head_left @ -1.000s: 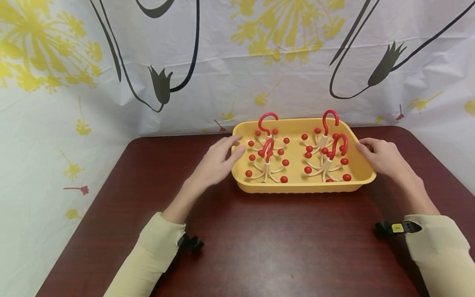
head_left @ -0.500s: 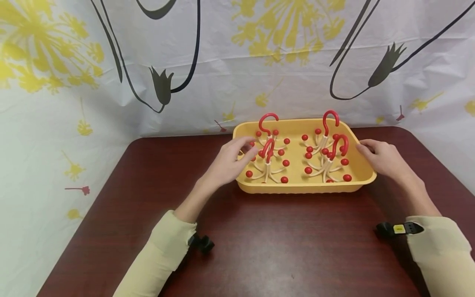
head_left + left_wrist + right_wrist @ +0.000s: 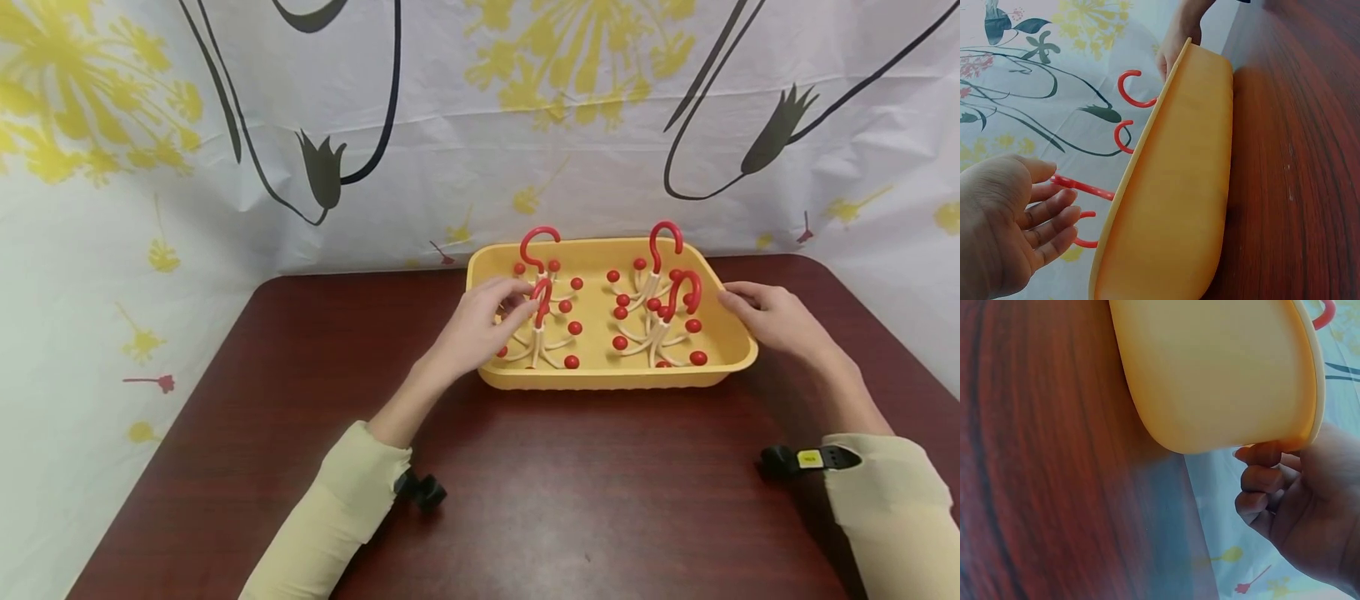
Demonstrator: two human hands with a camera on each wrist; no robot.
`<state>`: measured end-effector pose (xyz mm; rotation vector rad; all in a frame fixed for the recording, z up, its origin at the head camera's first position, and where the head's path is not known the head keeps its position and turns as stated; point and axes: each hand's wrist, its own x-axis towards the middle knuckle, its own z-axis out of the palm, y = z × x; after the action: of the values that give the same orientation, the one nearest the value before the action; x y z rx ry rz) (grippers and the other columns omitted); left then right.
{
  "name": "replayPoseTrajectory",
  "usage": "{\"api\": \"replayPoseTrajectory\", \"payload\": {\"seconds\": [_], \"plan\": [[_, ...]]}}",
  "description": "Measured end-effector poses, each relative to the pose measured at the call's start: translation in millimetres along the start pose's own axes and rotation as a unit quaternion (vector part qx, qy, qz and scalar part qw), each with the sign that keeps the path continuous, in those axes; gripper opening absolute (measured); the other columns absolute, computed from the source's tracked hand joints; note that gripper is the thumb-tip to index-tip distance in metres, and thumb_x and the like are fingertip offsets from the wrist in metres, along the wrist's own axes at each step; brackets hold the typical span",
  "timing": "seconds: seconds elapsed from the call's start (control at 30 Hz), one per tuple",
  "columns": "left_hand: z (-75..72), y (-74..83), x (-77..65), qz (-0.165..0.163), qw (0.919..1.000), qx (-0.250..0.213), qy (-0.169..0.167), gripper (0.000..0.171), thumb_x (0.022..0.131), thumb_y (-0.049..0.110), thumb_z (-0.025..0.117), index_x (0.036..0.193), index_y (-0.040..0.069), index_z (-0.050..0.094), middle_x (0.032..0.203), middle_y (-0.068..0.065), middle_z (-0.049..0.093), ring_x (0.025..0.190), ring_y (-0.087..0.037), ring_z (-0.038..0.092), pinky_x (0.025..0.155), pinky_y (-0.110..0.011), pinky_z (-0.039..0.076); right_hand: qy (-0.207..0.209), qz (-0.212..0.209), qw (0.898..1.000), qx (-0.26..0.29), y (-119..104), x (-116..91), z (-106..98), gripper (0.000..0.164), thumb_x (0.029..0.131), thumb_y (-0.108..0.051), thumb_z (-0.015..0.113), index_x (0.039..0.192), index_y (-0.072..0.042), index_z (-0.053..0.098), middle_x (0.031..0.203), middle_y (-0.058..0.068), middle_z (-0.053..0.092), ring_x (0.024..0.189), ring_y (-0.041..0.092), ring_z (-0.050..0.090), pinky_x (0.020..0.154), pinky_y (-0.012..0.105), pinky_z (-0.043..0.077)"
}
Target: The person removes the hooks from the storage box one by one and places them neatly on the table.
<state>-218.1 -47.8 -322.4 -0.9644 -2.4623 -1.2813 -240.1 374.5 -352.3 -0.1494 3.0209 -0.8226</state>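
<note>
A yellow plastic tray (image 3: 592, 380) holds several upright hangers, each with a red hook on top and cream arms tipped with red balls. My left hand (image 3: 483, 321) reaches over the tray's left side, its thumb and fingertips beside the hook of the front left hanger (image 3: 539, 337). In the left wrist view, this hook (image 3: 1088, 189) ends between thumb and index finger, with a gap still showing. My right hand (image 3: 776, 321) grips the right rim, thumb on top. The right wrist view has its fingers (image 3: 1260, 478) curled against the tray's outside.
Behind the front left one stands another hanger (image 3: 539, 250). Two more, a back right hanger (image 3: 654, 283) and a front right hanger (image 3: 657, 335), fill the right half. The dark wooden table (image 3: 480, 483) meets a flower-printed white sheet (image 3: 420, 100) behind the tray.
My left hand has moved right, from the tray's left rim to the front left hanger's hook. My right hand and the tray have stayed in place.
</note>
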Motion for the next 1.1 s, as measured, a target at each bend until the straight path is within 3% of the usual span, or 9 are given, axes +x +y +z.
{"api": "replayPoseTrajectory", "payload": {"seconds": [0.1,0.2,0.5,0.63,1.1], "plan": [[2.0,2.6,2.4,0.002,1.0,0.008,0.003,0.019,0.1,0.015,0.066,0.112,0.001,0.071,0.094,-0.006,0.065,0.085,-0.017,0.057,0.078,-0.039,0.054,-0.008,0.005,1.0,0.006,1.7,-0.1,-1.6,0.07,0.106,-0.049,0.042,0.142,0.01,0.047,0.121,0.034,0.061,0.092,0.033,0.061,0.07,0.027,0.051],[2.3,4.1,3.8,0.004,0.9997,0.02,0.011,0.016,0.098,0.012,0.066,0.108,0.001,0.073,0.091,-0.007,0.065,0.083,-0.018,0.057,0.075,-0.037,0.054,-0.015,0.01,1.0,0.014,3.2,0.0,-2.1,0.072,0.105,-0.05,0.042,0.143,0.01,0.046,0.122,0.033,0.061,0.09,0.03,0.062,0.066,0.022,0.049],[2.6,8.3,5.3,-0.023,0.9991,0.018,0.03,0.013,0.094,0.006,0.068,0.101,-0.004,0.072,0.09,-0.01,0.067,0.078,-0.018,0.061,0.069,-0.019,0.052,-0.012,0.008,1.0,0.023,3.3,0.1,-1.8,0.072,0.105,-0.051,0.043,0.142,0.011,0.047,0.119,0.033,0.062,0.085,0.028,0.063,0.065,0.019,0.05],[1.4,10.8,5.5,-0.028,0.9989,0.018,0.033,0.012,0.094,0.006,0.068,0.1,-0.003,0.072,0.091,-0.01,0.069,0.078,-0.017,0.063,0.069,-0.017,0.052,-0.012,0.009,1.0,0.024,2.3,-0.4,-0.9,0.072,0.105,-0.051,0.043,0.142,0.012,0.046,0.119,0.034,0.062,0.085,0.028,0.064,0.064,0.019,0.051],[-11.8,22.1,12.1,0.014,0.9978,0.005,0.065,0.013,0.094,0.004,0.067,0.103,-0.004,0.072,0.089,-0.009,0.07,0.074,-0.015,0.063,0.068,-0.02,0.053,-0.013,0.018,0.999,0.036,3.1,-0.3,0.1,0.074,0.105,-0.051,0.043,0.144,0.012,0.044,0.124,0.035,0.06,0.086,0.026,0.064,0.065,0.019,0.052]]}}
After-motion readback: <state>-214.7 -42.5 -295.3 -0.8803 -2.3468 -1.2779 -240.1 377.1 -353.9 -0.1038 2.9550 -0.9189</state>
